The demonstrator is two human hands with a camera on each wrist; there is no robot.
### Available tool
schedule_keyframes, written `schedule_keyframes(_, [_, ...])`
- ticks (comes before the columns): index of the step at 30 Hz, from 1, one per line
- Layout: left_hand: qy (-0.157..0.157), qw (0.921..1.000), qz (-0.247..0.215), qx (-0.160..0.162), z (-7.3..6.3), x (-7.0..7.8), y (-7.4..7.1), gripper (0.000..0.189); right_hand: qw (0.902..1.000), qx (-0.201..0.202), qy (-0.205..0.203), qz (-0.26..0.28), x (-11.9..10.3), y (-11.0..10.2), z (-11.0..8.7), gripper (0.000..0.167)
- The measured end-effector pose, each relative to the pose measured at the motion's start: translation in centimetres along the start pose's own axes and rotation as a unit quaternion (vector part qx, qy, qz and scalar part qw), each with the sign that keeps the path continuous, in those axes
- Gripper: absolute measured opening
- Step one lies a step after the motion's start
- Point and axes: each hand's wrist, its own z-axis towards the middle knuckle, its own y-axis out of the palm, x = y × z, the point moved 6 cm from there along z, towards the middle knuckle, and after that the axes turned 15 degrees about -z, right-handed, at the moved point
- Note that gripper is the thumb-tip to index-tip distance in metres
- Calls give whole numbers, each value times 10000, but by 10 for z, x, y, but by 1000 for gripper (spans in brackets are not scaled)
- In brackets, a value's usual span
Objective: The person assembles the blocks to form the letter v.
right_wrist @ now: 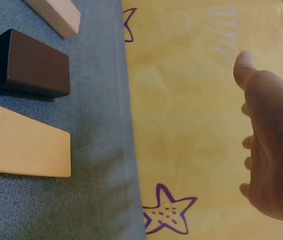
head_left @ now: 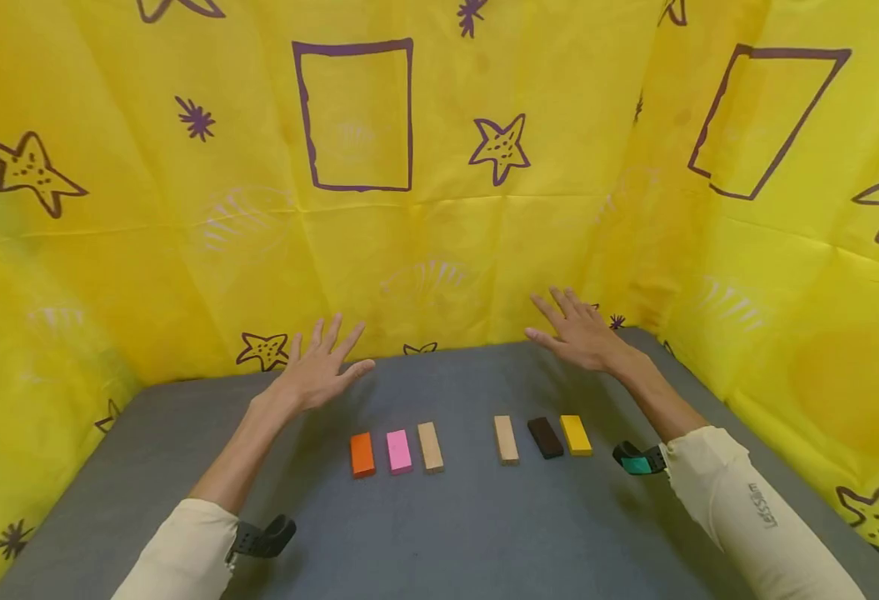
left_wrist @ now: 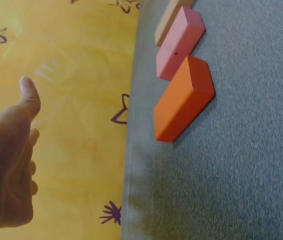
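Observation:
My left hand [head_left: 315,372] is held up above the table with its fingers spread, holding nothing. Below and to its right lie three blocks in a row: an orange block [head_left: 362,455], a pink block [head_left: 398,452] and a plain wood block [head_left: 430,447]. My right hand [head_left: 580,333] also hovers over the far part of the table, fingers straight and apart, and holds nothing. Nearer to me than that hand lie a second plain wood block [head_left: 506,439], a dark brown block [head_left: 546,437] and a yellow block [head_left: 576,435]. In both wrist views the hands stand apart from the blocks.
A grey cloth-covered table [head_left: 424,533] carries the blocks, with a gap between the two groups. A yellow curtain [head_left: 439,233] printed with stars and shells hangs behind the table and along its sides. Each wrist wears a dark strap [head_left: 265,537] under the sleeve's cuff.

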Motion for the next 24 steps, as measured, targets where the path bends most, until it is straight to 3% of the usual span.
schedule_keyframes(10, [147, 9999, -37, 77, 3, 2, 6, 82, 9998, 87, -147, 60, 1, 1, -7, 79])
schedule_keyframes(24, [59, 9999, -104, -7, 5, 1, 10, 81, 9995, -231, -62, 225, 6, 10, -8, 74])
